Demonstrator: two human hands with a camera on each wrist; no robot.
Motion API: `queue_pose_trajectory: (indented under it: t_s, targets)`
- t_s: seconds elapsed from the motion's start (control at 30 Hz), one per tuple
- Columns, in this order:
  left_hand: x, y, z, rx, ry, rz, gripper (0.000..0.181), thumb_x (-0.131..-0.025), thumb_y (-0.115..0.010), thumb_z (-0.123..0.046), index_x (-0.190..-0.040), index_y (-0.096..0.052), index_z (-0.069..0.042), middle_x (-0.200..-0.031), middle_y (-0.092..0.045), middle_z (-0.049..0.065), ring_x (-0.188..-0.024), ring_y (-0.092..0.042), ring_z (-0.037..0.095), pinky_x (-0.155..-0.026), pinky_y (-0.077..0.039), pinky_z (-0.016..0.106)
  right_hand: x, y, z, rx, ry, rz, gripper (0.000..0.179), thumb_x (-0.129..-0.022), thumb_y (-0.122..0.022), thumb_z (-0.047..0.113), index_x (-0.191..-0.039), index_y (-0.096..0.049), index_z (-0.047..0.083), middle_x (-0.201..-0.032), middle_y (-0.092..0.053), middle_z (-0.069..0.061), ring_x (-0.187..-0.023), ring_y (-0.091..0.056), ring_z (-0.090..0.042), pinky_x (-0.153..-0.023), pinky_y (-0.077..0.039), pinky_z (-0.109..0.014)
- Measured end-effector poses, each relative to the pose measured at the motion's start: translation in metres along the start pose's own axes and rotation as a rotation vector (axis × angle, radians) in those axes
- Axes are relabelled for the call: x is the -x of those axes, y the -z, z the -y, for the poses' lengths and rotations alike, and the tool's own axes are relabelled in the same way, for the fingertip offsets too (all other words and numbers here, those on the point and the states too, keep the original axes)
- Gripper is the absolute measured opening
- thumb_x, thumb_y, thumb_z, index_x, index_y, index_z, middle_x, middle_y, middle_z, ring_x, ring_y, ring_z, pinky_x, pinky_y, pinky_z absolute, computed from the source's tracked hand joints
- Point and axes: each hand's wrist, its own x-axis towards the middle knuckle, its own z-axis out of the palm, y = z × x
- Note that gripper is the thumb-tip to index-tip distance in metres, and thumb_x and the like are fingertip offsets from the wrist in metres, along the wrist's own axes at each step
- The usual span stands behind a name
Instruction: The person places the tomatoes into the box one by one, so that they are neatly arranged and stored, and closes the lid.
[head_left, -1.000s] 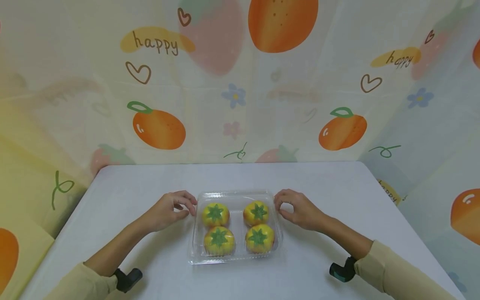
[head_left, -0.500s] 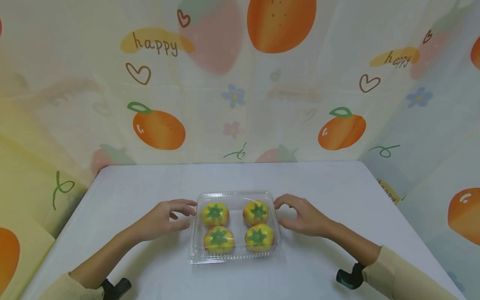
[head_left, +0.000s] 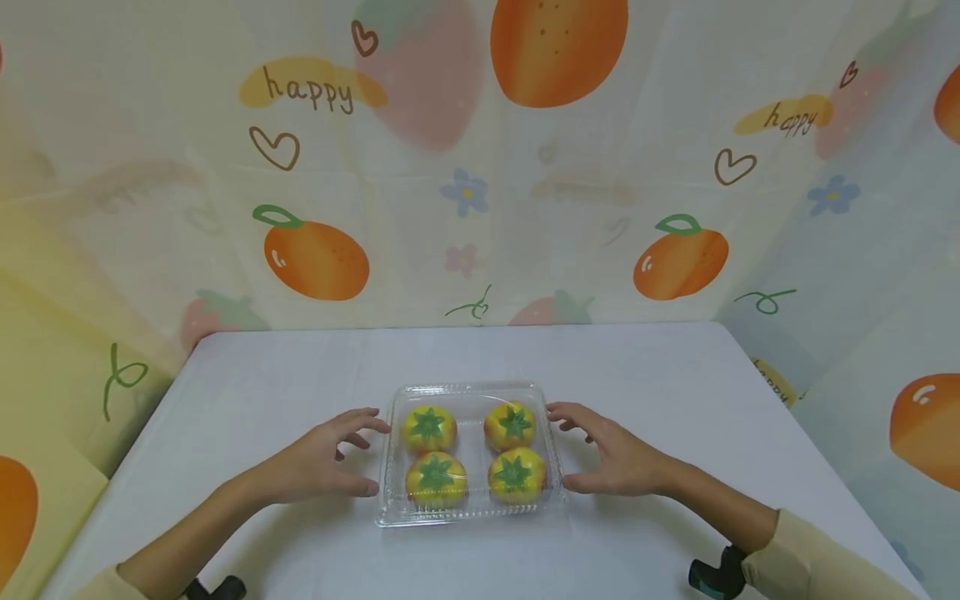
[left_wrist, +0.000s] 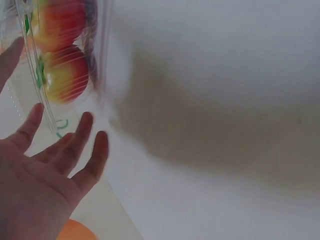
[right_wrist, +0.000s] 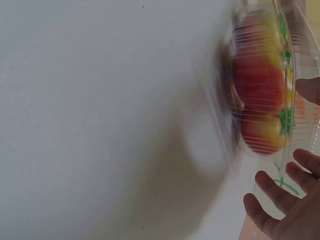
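A clear plastic clamshell box (head_left: pixel 474 442) lies flat on the table with its lid down. Inside are several round yellow-red fruits (head_left: pixel 435 479) with green star-shaped tops, set in two columns. My left hand (head_left: pixel 318 462) is at the box's left side, fingers spread and slightly bent, fingertips near the rim. At the right side, my right hand (head_left: pixel 618 454) is held the same way, thumb toward the near corner. In both wrist views the fingers are apart beside the ribbed wall; whether any fingertip touches it I cannot tell.
The box stands on a white table (head_left: pixel 300 362) with rounded far corners. Behind and at both sides hangs a curtain (head_left: pixel 555 242) printed with fruit and flowers. A black wrist mount (head_left: pixel 718 573) sits by the right cuff.
Both hands have drawn toward the near side along the box's edges. Their fingers, earlier bent close at the far corners, have spread wider. The box has stayed about where it was.
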Motion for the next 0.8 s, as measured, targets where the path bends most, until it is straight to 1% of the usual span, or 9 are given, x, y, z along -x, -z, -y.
queue_pose_trajectory:
  t_s: [0.13,0.23,0.3,0.37,0.47,0.53,0.6,0.7,0.8]
  targets:
    - [0.002,-0.004,-0.001,0.106,0.036,0.085,0.079,-0.08,-0.084,-0.032,-0.142,-0.039,-0.014,-0.148,-0.043,0.02,-0.112,-0.06,0.03,-0.084,-0.05,0.045,0.002,-0.002,0.001,-0.012,0.003,0.0,0.088,-0.08,-0.081,0.033,-0.152,-0.034,0.015,-0.152,-0.042,-0.003,-0.129,-0.051,-0.029,-0.092,-0.048,-0.053]
    - [0.003,-0.006,-0.002,0.194,0.039,0.135,0.084,-0.082,-0.083,-0.025,-0.144,-0.029,-0.013,-0.143,-0.045,0.026,-0.108,-0.06,0.03,-0.083,-0.052,0.042,0.004,-0.003,0.004,-0.022,-0.019,0.01,0.089,-0.081,-0.082,0.035,-0.153,-0.034,0.015,-0.155,-0.038,-0.004,-0.127,-0.052,-0.029,-0.088,-0.049,-0.052]
    - [0.004,-0.008,-0.002,0.244,0.052,0.157,0.085,-0.082,-0.082,-0.021,-0.145,-0.025,-0.014,-0.136,-0.049,0.025,-0.104,-0.06,0.028,-0.082,-0.053,0.038,0.005,-0.002,0.008,-0.021,-0.05,0.027,0.088,-0.081,-0.081,0.036,-0.152,-0.034,0.014,-0.154,-0.038,-0.007,-0.121,-0.055,-0.027,-0.083,-0.051,-0.046]
    - [0.004,-0.009,-0.003,0.297,0.073,0.179,0.086,-0.083,-0.081,-0.018,-0.145,-0.021,-0.014,-0.127,-0.053,0.022,-0.098,-0.063,0.028,-0.08,-0.053,0.034,0.006,0.0,0.012,-0.042,-0.098,0.057,0.088,-0.082,-0.081,0.036,-0.152,-0.033,0.011,-0.15,-0.042,-0.012,-0.111,-0.061,-0.024,-0.078,-0.053,-0.04]
    - [0.006,-0.011,-0.005,0.376,0.107,0.205,0.087,-0.085,-0.079,-0.015,-0.146,-0.018,-0.015,-0.115,-0.057,0.018,-0.09,-0.065,0.029,-0.078,-0.052,0.031,0.006,0.002,0.019,-0.132,-0.164,0.116,0.089,-0.084,-0.079,0.03,-0.153,-0.028,0.007,-0.14,-0.051,-0.018,-0.095,-0.066,-0.019,-0.073,-0.054,-0.032]
    - [0.007,-0.013,-0.006,0.42,0.135,0.213,0.087,-0.085,-0.078,-0.014,-0.146,-0.016,-0.016,-0.111,-0.058,0.017,-0.088,-0.066,0.029,-0.079,-0.051,0.031,0.005,0.002,0.023,-0.221,-0.205,0.146,0.091,-0.084,-0.079,0.023,-0.155,-0.023,0.006,-0.135,-0.055,-0.02,-0.089,-0.068,-0.017,-0.073,-0.055,-0.029]
    - [0.008,-0.014,-0.007,0.443,0.156,0.211,0.087,-0.085,-0.078,-0.014,-0.146,-0.016,-0.017,-0.111,-0.058,0.016,-0.089,-0.067,0.029,-0.081,-0.051,0.033,0.005,0.001,0.025,-0.305,-0.237,0.167,0.094,-0.085,-0.078,0.016,-0.156,-0.017,0.005,-0.131,-0.057,-0.019,-0.088,-0.069,-0.018,-0.074,-0.055,-0.028]
    - [0.008,-0.015,-0.009,0.438,0.18,0.199,0.087,-0.085,-0.078,-0.015,-0.147,-0.016,-0.019,-0.11,-0.058,0.015,-0.09,-0.067,0.029,-0.083,-0.049,0.035,0.004,-0.001,0.028,-0.383,-0.288,0.168,0.097,-0.084,-0.078,0.009,-0.157,-0.013,0.007,-0.121,-0.061,-0.015,-0.087,-0.069,-0.021,-0.075,-0.055,-0.029]
    - [0.008,-0.016,-0.009,0.446,0.19,0.19,0.087,-0.085,-0.078,-0.014,-0.146,-0.017,-0.02,-0.11,-0.058,0.015,-0.089,-0.067,0.03,-0.083,-0.049,0.036,0.002,-0.002,0.031,-0.424,-0.326,0.169,0.1,-0.083,-0.077,0.004,-0.158,-0.01,0.008,-0.108,-0.061,-0.011,-0.086,-0.068,-0.023,-0.076,-0.055,-0.033]
